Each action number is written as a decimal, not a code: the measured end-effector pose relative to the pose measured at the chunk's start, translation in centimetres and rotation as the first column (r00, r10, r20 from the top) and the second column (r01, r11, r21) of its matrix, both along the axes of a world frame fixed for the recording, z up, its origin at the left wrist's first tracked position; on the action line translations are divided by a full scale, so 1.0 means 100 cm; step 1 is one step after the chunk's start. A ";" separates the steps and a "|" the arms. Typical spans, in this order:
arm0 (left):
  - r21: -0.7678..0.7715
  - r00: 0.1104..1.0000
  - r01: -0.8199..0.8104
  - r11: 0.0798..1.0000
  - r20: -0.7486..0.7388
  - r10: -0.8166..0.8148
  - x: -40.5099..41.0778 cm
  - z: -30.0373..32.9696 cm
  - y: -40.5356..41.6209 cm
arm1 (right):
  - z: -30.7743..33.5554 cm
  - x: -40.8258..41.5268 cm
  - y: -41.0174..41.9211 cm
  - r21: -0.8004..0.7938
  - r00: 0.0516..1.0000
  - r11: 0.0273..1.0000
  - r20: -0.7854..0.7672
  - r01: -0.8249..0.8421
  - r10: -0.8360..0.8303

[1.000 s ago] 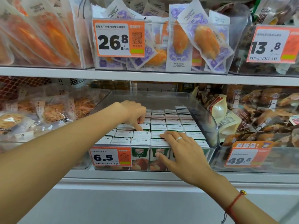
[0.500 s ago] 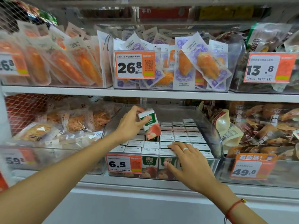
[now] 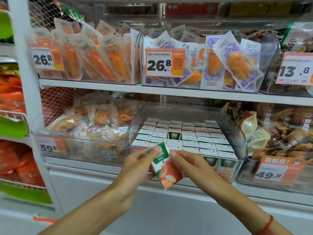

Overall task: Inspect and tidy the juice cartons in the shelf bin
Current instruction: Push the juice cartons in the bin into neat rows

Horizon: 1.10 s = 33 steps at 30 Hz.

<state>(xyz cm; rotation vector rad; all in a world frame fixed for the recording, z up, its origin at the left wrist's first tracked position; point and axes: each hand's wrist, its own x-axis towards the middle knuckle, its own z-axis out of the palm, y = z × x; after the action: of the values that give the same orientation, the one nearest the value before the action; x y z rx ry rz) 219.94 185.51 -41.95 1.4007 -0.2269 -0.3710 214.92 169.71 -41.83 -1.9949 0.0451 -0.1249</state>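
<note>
Bin [image 3: 237, 133] front behind held carton [image 3: 165, 168]

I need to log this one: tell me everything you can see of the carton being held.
The juice carton is a small box, seemingly printed card, green and white on top with "100%", red apples below. It is out of the clear bin, tilted in front of it, gripped by the left hand and right hand. No damage shows.

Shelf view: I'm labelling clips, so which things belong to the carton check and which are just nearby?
Job: held juice carton; left hand; right hand; carton bin; gap in rows.
Nearby: snack packets; 26.8 tag; 49.8 tag.
</note>
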 end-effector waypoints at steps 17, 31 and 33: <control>0.019 0.974 0.160 0.987 -0.163 -0.155 0.009 -0.011 0.021 | -0.009 -0.004 0.006 0.223 0.992 0.973 -0.118 0.065 -0.040; 0.016 0.992 0.119 0.993 -0.049 -0.118 0.016 -0.015 0.025 | -0.013 0.000 0.005 0.280 0.990 0.960 -0.124 -0.028 0.065; 0.042 0.991 0.133 0.990 0.022 -0.134 0.013 -0.015 0.022 | -0.014 0.000 0.005 0.255 0.991 0.967 -0.122 -0.028 0.061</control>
<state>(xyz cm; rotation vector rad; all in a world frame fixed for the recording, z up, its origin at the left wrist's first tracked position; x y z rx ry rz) 221.27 187.74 -43.50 1.4349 -0.3362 -0.4708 214.88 170.20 -43.24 -1.7449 0.0944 0.0387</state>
